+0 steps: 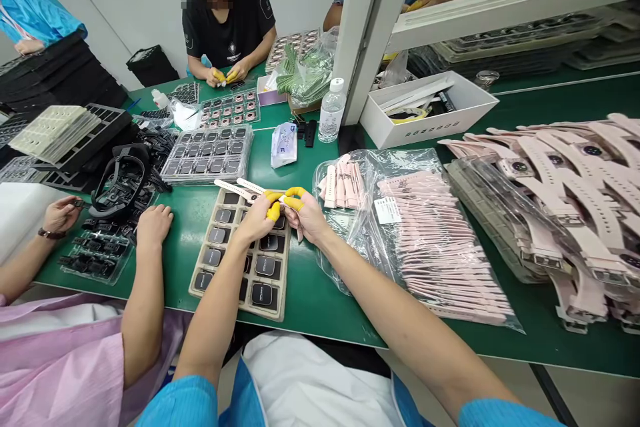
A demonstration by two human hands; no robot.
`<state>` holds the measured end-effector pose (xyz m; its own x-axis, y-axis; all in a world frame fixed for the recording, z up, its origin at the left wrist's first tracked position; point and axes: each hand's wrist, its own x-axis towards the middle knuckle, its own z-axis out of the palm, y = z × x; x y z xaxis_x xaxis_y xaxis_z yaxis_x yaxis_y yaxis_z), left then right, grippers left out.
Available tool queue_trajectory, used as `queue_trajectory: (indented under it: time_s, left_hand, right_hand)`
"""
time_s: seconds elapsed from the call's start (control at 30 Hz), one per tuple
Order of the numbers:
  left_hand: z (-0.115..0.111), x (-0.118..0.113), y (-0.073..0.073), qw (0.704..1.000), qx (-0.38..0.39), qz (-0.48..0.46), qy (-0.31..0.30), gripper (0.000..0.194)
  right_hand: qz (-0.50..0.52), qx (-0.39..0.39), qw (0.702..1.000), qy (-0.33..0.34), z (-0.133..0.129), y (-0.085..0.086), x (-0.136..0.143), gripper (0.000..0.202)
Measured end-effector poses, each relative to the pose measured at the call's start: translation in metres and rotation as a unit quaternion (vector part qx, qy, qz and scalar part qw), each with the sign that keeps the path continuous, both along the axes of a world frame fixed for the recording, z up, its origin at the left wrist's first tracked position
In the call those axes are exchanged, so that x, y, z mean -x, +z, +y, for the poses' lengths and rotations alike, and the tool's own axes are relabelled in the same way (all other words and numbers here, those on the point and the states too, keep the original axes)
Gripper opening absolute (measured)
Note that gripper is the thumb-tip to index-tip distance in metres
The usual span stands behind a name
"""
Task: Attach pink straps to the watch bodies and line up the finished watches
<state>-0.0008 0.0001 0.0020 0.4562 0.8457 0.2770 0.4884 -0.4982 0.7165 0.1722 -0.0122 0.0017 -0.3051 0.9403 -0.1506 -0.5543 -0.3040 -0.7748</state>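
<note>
My left hand (pixel 261 217), with yellow finger covers, is closed in a pinch over the far part of a beige tray (pixel 196 288) of square black watch faces (pixel 262 294). My right hand (pixel 304 213), also in yellow covers, meets it fingertip to fingertip. Between them is a small pale piece, and a pink strap end hangs below my right fingers. A pale strap (pixel 231 189) extends to the left from beside my left hand. Right of my hands, short pink straps (pixel 344 184) lie in a clear plastic tray, beside a clear bag of many pink straps (pixel 435 247).
At the left, a neighbour's hands (pixel 154 223) rest near black watches (pixel 97 257). Another person (pixel 227 20) works across the table. Farther back stand a clear tray stack (pixel 207 155), a bottle (pixel 332 111) and a white box (pixel 425 120). Pink watches (pixel 570 180) are piled at the right.
</note>
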Motion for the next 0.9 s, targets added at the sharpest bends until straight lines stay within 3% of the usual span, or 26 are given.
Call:
queue_trajectory:
  time_s: [0.3,0.4,0.5,0.6,0.8,0.9]
  left_hand:
    - [0.0,-0.002,-0.002,0.978,0.088,-0.175,0.077,0.035]
    - [0.0,-0.005,0.001,0.968,0.076,-0.209,0.115,0.028]
    - [0.0,-0.01,0.003,0.948,0.087,-0.274,0.134,0.033]
    - [0.003,-0.01,0.007,0.913,0.113,-0.347,0.182,0.042]
    - [0.011,0.025,0.025,0.793,0.047,-0.498,0.348,0.046]
    - [0.012,0.037,0.028,0.781,0.063,-0.505,0.363,0.033]
  right_hand:
    - [0.0,-0.004,1.0,0.021,0.001,-0.001,0.0,0.043]
    - [0.027,0.022,0.994,0.105,0.003,-0.003,0.0,0.041]
    - [0.046,0.07,0.978,0.192,0.004,-0.003,-0.003,0.041]
    - [0.03,0.093,0.967,0.234,0.004,0.0,-0.005,0.035]
    - [-0.047,0.108,0.954,0.275,-0.001,0.005,-0.004,0.025]
    - [-0.036,0.101,0.963,0.248,-0.002,0.005,-0.003,0.026]
